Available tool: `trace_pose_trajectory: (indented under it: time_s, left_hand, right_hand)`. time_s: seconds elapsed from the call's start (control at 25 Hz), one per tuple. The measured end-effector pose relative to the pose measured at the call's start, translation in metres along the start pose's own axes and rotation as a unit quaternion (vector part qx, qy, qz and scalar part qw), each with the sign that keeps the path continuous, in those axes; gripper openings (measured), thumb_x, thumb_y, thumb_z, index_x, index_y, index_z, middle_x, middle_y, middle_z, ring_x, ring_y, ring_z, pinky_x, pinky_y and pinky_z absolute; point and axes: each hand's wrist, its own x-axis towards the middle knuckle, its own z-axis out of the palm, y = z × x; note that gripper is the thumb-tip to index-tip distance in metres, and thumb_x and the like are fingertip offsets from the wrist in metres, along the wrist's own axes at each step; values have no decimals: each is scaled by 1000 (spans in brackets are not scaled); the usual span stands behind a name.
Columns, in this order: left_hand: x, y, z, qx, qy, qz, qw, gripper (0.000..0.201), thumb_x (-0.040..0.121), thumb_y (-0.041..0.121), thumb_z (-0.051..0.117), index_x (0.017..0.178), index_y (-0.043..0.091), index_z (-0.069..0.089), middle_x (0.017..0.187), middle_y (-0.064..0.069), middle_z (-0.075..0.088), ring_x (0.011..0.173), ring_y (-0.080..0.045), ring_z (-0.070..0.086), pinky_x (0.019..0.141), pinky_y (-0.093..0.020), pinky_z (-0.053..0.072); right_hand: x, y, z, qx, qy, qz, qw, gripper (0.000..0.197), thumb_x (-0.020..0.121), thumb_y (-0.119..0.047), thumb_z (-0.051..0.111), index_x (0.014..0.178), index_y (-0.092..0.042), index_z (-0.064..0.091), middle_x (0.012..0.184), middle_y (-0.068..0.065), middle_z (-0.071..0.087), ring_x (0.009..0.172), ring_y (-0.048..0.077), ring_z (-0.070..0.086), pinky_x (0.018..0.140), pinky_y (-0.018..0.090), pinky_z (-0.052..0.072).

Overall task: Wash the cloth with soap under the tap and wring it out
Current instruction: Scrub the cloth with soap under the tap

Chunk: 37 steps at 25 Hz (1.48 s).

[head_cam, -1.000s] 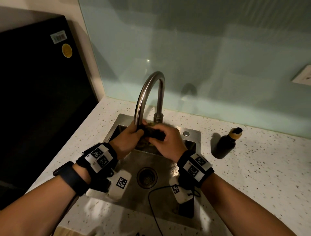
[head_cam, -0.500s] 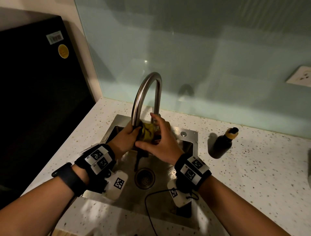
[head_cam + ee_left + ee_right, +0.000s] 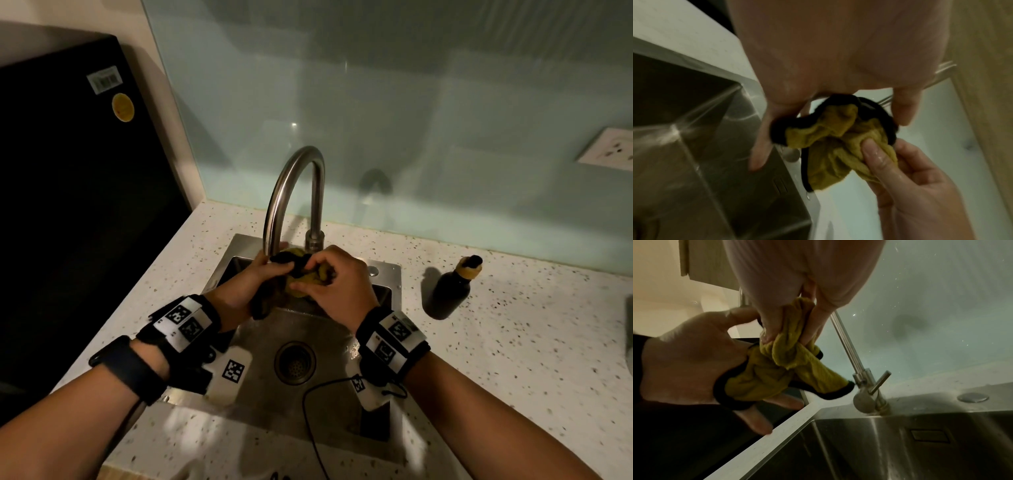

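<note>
A wet yellow cloth (image 3: 303, 278) with a black edge is bunched between both hands over the steel sink (image 3: 246, 246), just under the spout of the curved tap (image 3: 291, 192). My left hand (image 3: 255, 279) grips the cloth's left part (image 3: 818, 129). My right hand (image 3: 334, 284) pinches the cloth's folds (image 3: 785, 347) between thumb and fingers. The left hand (image 3: 690, 369) shows in the right wrist view and the right hand (image 3: 900, 170) in the left wrist view. No stream of water is visible. The tap's lever (image 3: 879, 382) sticks out at its base.
A dark bottle (image 3: 452, 287) with a tan collar stands on the speckled counter (image 3: 513, 342) right of the sink. The drain (image 3: 294, 363) sits mid-basin. A black appliance (image 3: 68, 205) fills the left side. A glass backsplash (image 3: 411, 120) and a wall socket (image 3: 606, 149) lie behind.
Both hands kept working the cloth under the spout. The right hand's fingers, raised half a second ago, have curled back down onto the cloth, and more yellow shows.
</note>
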Motion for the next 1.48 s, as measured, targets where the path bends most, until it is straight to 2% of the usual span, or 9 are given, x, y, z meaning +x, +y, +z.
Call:
trace_pose_trajectory:
  time_s: [0.12, 0.2, 0.32, 0.44, 0.56, 0.72, 0.96, 1.28, 1.48]
  left_hand:
    - [-8, 4, 17, -50, -25, -24, 998, 35, 94, 41, 52, 98, 11, 68, 92, -11, 71, 78, -22, 69, 71, -34, 58]
    - [-2, 2, 20, -67, 34, -11, 997, 34, 98, 36, 49, 82, 10, 65, 75, -10, 66, 59, -18, 65, 50, -27, 53]
    - [11, -2, 8, -26, 140, 3, 990, 25, 98, 30, 55, 104, 7, 63, 91, -15, 70, 79, -24, 71, 68, -36, 60]
    - [16, -6, 0, 27, 236, 13, 971, 15, 98, 24, 55, 108, 13, 58, 97, -17, 66, 83, -27, 66, 85, -45, 56]
    - [17, -8, 1, 82, 214, 30, 973, 29, 98, 22, 56, 118, 2, 55, 96, -19, 65, 76, -22, 66, 68, -31, 59]
    - [15, -10, 4, 38, 141, -33, 989, 44, 95, 33, 58, 132, 10, 49, 119, -21, 65, 104, -32, 67, 88, -42, 57]
    - [9, -17, 5, -54, 138, -76, 986, 40, 100, 32, 50, 135, 13, 47, 111, -19, 67, 88, -30, 68, 92, -51, 52]
    - [7, -15, 4, -91, 136, -65, 984, 45, 100, 34, 48, 136, 9, 48, 127, -25, 62, 89, -30, 67, 79, -47, 56]
    - [2, -18, 1, -83, 134, -58, 986, 46, 100, 34, 46, 133, 2, 48, 100, -21, 66, 72, -28, 65, 61, -37, 56]
  right_hand:
    - [0, 0, 10, -8, -16, -30, 999, 35, 69, -25, 87, 77, -26, 53, 84, -17, 49, 73, 2, 49, 67, 17, 42]
    - [2, -2, 13, -21, -77, -23, 997, 34, 68, -25, 86, 78, -24, 54, 97, -11, 48, 87, 9, 49, 75, 21, 43]
    - [8, 2, 0, -25, -161, 56, 985, 38, 67, -40, 86, 90, -30, 58, 117, -8, 45, 111, 13, 47, 93, 23, 43]
    - [12, 16, -16, -12, -164, 152, 975, 38, 76, -40, 81, 106, -31, 59, 108, -21, 46, 110, 11, 50, 97, 33, 45]
    - [20, 34, -16, -100, -186, 188, 959, 47, 86, -32, 73, 129, -23, 55, 126, -5, 53, 118, 19, 52, 103, 37, 45]
    - [43, 54, -2, -207, -216, 182, 937, 66, 90, -28, 67, 148, -17, 38, 155, 7, 34, 142, 27, 35, 116, 40, 31]
    - [57, 70, 10, -323, -189, 148, 916, 18, 93, -10, 55, 106, -6, 68, 109, 14, 67, 103, 32, 64, 87, 36, 51]
    - [53, 79, 13, -301, -160, 150, 928, 16, 90, -10, 59, 96, -11, 74, 94, 10, 70, 90, 29, 66, 86, 39, 56]
    - [48, 92, 16, -263, -144, 160, 940, 18, 91, -11, 61, 100, -17, 75, 98, 6, 70, 94, 27, 66, 89, 41, 55]
